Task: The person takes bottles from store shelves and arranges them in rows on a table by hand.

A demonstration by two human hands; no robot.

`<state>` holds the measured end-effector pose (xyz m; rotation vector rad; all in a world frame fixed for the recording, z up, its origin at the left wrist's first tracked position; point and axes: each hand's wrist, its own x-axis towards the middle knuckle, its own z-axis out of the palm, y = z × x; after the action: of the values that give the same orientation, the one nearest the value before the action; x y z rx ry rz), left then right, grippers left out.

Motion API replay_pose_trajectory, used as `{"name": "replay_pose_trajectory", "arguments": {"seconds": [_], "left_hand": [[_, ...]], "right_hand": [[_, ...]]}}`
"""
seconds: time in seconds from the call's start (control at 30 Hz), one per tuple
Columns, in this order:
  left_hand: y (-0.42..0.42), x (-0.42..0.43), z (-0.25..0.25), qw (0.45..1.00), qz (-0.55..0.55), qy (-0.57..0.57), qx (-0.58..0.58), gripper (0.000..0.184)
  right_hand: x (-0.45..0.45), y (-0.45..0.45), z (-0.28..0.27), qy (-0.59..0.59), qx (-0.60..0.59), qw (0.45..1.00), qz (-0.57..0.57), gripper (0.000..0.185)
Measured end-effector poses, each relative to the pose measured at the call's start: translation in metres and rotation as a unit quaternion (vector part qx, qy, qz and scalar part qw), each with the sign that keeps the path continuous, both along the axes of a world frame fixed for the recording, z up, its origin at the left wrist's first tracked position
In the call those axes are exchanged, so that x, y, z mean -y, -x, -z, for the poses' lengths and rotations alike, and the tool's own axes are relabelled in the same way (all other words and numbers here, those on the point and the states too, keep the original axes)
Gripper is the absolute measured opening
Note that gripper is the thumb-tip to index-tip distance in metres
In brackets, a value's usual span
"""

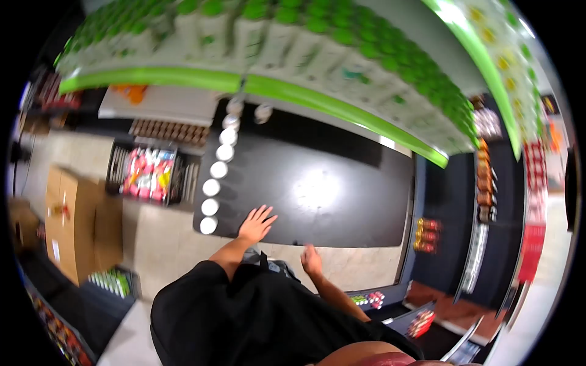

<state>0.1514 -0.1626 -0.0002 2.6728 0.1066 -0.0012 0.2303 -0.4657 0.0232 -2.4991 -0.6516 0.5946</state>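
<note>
My left hand (257, 226) lies spread on the front edge of a black shelf board (274, 177), palm down and holding nothing. To its left, a row of round white-topped containers (211, 187) runs along the board's left side toward the back. One more white-topped container (263, 113) stands beside the far end of that row. My right hand (312, 261) is just off the board's front edge, fingers curled and slightly blurred. A small dark spot shows at the edge near its fingertips; whether the hand holds anything is hidden.
Above the board, a green-edged shelf (342, 107) carries many green-capped bottles (305, 52). Left are a cardboard box (73, 219) and a black crate (174, 177) of colourful packets. Dark shelving (442, 189) with goods stands right.
</note>
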Motion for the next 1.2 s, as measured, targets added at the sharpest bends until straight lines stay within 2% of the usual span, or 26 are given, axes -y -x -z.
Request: {"name": "replay_pose_trajectory", "arguments": {"seconds": [0.03,0.07,0.1,0.13,0.17,0.2,0.23,0.27,0.33,0.43,0.47,0.5,0.53,0.57,0.6,0.7,0.77,0.9,0.93,0.97,1.0,1.07,1.13,1.2], "left_hand": [[-0.001,-0.001,-0.001,1.0,0.02,-0.008,-0.007,0.052],[-0.002,-0.003,-0.001,0.999,0.039,-0.01,-0.016,0.052],[-0.004,-0.005,-0.006,0.998,0.054,-0.018,-0.031,0.053],[-0.006,-0.003,-0.011,0.996,0.069,-0.024,-0.048,0.053],[-0.007,-0.001,-0.008,0.995,0.071,-0.029,-0.058,0.055],[-0.005,0.002,-0.003,0.994,0.074,-0.035,-0.071,0.056],[-0.009,0.012,-0.002,0.993,0.075,-0.043,-0.081,0.058],[-0.011,0.025,-0.006,0.992,0.057,-0.038,-0.106,0.06],[-0.013,0.046,-0.017,0.988,0.013,-0.039,-0.152,0.064],[-0.026,0.083,-0.013,0.978,-0.067,-0.021,-0.197,0.07],[-0.031,0.097,-0.014,0.974,-0.096,-0.018,-0.204,0.071],[-0.036,0.109,-0.014,0.97,-0.119,-0.024,-0.212,0.073],[-0.039,0.119,-0.015,0.966,-0.139,-0.029,-0.217,0.073],[-0.044,0.131,-0.016,0.961,-0.161,-0.031,-0.223,0.073],[-0.05,0.146,-0.016,0.956,-0.183,-0.031,-0.227,0.073],[-0.05,0.186,-0.007,0.961,-0.137,-0.035,-0.24,0.077],[-0.043,0.207,-0.012,0.96,-0.085,-0.049,-0.263,0.083],[-0.039,0.239,-0.011,0.955,-0.068,-0.089,-0.276,0.095],[-0.038,0.241,-0.009,0.953,-0.069,-0.108,-0.275,0.096],[-0.041,0.248,-0.006,0.951,-0.069,-0.125,-0.274,0.098],[-0.046,0.26,-0.009,0.939,-0.087,-0.174,-0.285,0.096],[-0.06,0.284,-0.01,0.907,-0.132,-0.268,-0.298,0.094],[-0.09,0.314,-0.015,0.882,-0.191,-0.299,-0.309,0.093],[-0.127,0.348,-0.016,0.875,-0.242,-0.274,-0.317,0.091]], "right_hand": [[0.035,0.018,-0.018,0.009,-0.022,0.999,0.039,0.039],[0.08,0.031,-0.007,0.071,-0.111,0.988,0.082,0.043],[0.154,0.051,0.049,0.068,-0.179,0.975,0.109,0.047],[0.217,0.065,0.091,0.051,-0.386,0.888,0.245,0.044],[0.207,0.068,0.023,0.082,-0.443,0.802,0.392,0.034],[0.282,0.099,0.093,-0.139,-0.41,0.773,0.464,0.024],[0.293,0.117,0.089,-0.153,-0.28,0.742,0.589,0.02],[0.29,0.134,0.056,-0.175,-0.17,0.743,0.623,0.019],[0.305,0.176,0.062,-0.187,-0.087,0.704,0.679,0.016],[0.278,0.246,0.044,-0.202,-0.213,0.685,0.667,0.017],[0.265,0.276,0.044,-0.268,-0.224,0.668,0.657,0.021],[0.254,0.303,0.045,-0.236,-0.258,0.664,0.661,0.023],[0.249,0.333,0.062,-0.148,-0.269,0.727,0.614,0.027],[0.238,0.377,0.09,-0.144,-0.148,0.781,0.59,0.028],[0.233,0.403,0.102,-0.096,-0.152,0.813,0.553,0.028],[0.224,0.456,0.134,-0.033,-0.216,0.855,0.47,0.028],[0.235,0.474,0.153,-0.015,-0.212,0.881,0.422,0.028],[0.281,0.488,0.19,0.021,-0.111,0.934,0.338,0.028],[0.291,0.477,0.175,0.037,-0.048,0.951,0.304,0.028],[0.303,0.455,0.163,-0.064,-0.227,0.844,0.482,0.026],[0.31,0.419,0.122,-0.142,-0.32,0.655,0.669,0.025],[0.334,0.377,0.119,-0.211,-0.295,0.563,0.742,0.027],[0.363,0.335,0.118,-0.273,-0.254,0.54,0.755,0.027],[0.391,0.284,0.085,-0.314,-0.217,0.534,0.754,0.027]]}}
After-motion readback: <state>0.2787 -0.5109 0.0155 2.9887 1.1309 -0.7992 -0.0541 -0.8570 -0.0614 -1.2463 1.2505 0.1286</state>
